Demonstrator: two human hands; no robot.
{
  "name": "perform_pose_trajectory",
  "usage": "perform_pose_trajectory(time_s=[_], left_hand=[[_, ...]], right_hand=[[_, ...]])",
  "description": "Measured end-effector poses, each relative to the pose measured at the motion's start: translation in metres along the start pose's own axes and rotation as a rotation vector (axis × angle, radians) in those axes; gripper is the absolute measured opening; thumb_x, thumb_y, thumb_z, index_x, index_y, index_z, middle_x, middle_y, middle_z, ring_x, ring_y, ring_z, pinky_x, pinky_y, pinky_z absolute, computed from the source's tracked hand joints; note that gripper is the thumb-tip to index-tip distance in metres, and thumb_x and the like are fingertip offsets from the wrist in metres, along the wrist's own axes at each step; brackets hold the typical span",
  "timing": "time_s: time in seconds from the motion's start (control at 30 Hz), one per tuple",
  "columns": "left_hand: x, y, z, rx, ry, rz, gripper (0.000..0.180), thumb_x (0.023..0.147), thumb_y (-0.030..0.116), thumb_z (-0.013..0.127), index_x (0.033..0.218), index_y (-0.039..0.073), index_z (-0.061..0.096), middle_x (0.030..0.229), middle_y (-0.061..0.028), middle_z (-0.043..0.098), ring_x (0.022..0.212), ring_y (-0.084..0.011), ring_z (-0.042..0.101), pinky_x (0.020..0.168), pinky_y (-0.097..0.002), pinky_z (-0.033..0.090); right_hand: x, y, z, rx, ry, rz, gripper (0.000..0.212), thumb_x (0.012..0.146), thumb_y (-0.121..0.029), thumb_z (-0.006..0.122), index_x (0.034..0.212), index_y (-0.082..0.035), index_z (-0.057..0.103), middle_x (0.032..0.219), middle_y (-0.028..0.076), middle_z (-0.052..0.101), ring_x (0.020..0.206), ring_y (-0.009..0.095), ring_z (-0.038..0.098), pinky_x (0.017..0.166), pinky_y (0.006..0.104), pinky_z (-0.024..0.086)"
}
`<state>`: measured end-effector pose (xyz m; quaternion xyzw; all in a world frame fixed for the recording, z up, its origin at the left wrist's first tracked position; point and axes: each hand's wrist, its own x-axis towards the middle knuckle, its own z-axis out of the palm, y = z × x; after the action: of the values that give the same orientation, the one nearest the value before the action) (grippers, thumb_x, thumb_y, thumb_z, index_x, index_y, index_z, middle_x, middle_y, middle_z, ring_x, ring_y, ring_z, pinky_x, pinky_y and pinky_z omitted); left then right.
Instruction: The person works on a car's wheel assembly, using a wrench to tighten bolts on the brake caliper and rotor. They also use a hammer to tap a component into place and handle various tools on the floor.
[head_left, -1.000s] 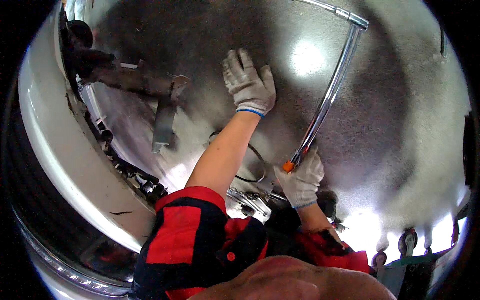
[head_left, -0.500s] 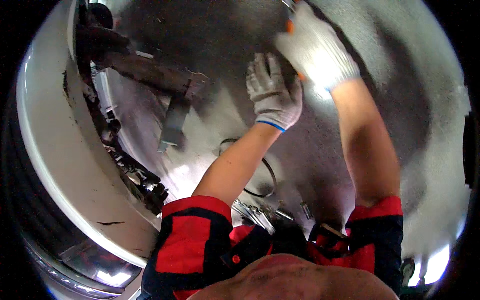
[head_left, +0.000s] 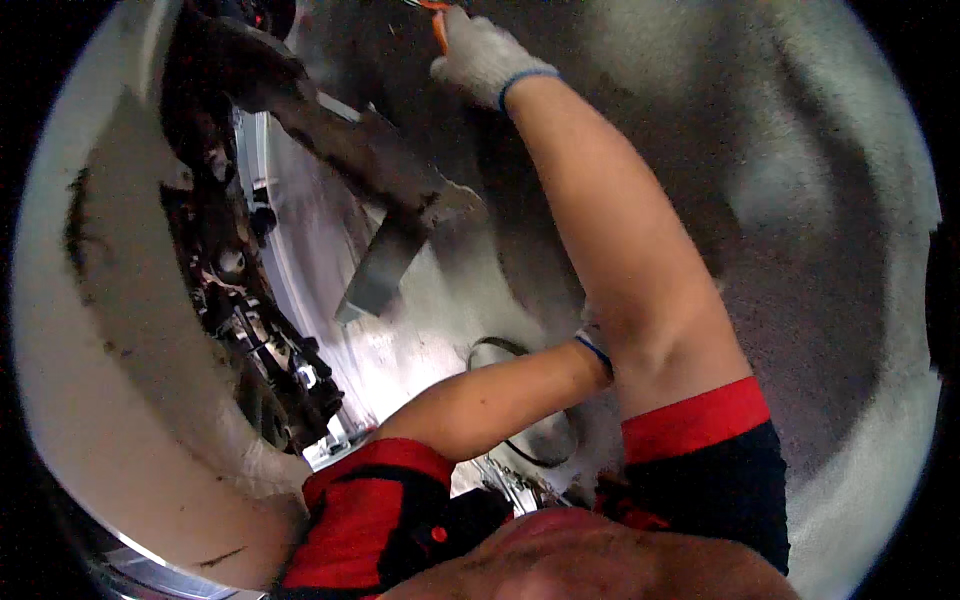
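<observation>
My right hand point(head_left: 483, 55), in a whitish knit glove with a blue cuff edge, reaches to the far side of the view. Its fingers are closed around an orange-handled tool point(head_left: 440, 28). A bit of the tool's metal end shows at the top edge, and its exact kind cannot be made out. My left hand point(head_left: 591, 335), gloved too, lies mostly behind my right forearm. Only part of its glove and blue cuff shows, with the fingers hidden.
On the left stands a vehicle with a scuffed light body panel point(head_left: 130, 330) and exposed dark parts point(head_left: 245, 310). A long rusty-brown part point(head_left: 350, 150) extends from there, near a grey metal plate point(head_left: 385, 265). A black loop point(head_left: 570, 430) and several wrenches point(head_left: 515, 485) lie on the grey floor.
My right hand has swung left with the orange-handled tool. My left hand has drawn back toward me, behind the right forearm. The whole view has shifted, bringing more of the vehicle in.
</observation>
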<state>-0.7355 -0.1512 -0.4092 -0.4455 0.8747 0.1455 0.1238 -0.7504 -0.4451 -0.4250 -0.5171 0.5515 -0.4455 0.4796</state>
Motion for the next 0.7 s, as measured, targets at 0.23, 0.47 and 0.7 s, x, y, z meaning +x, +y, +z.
perform_pose_trajectory(time_s=[0.23, 0.47, 0.7], left_hand=[[0.002, 0.005, -0.013, -0.087, -0.023, 0.021, 0.089, 0.094, 0.059, 0.053, 0.161, 0.006, 0.027, 0.165, -0.0273, 0.025, 0.150, -0.0515, 0.023, 0.121, -0.0660, 0.015], [0.005, 0.009, -0.016, -0.111, -0.043, 0.036, 0.089, 0.091, 0.060, 0.055, 0.160, 0.007, 0.031, 0.164, -0.0275, 0.027, 0.149, -0.0525, 0.025, 0.119, -0.0684, 0.016], [0.030, 0.011, -0.016, -0.065, -0.015, 0.055, 0.090, 0.089, 0.061, 0.057, 0.159, 0.008, 0.036, 0.163, -0.0277, 0.030, 0.147, -0.0536, 0.027, 0.118, -0.0707, 0.017]], right_hand=[[0.028, -0.007, 0.018, -0.072, -0.042, -0.093, 0.042, 0.100, -0.028, 0.059, 0.135, -0.005, 0.054, 0.123, 0.027, 0.068, 0.115, 0.040, 0.067, 0.096, 0.0528, 0.054], [0.028, -0.012, 0.015, -0.098, -0.055, -0.167, 0.031, 0.104, -0.024, 0.045, 0.124, -0.009, 0.063, 0.120, 0.021, 0.071, 0.112, 0.039, 0.069, 0.095, 0.0521, 0.056], [-0.005, -0.016, -0.061, -0.212, 0.123, -0.070, 0.036, 0.102, -0.026, 0.046, 0.111, -0.005, 0.074, 0.115, 0.022, 0.073, 0.109, 0.039, 0.071, 0.096, 0.0498, 0.056]])
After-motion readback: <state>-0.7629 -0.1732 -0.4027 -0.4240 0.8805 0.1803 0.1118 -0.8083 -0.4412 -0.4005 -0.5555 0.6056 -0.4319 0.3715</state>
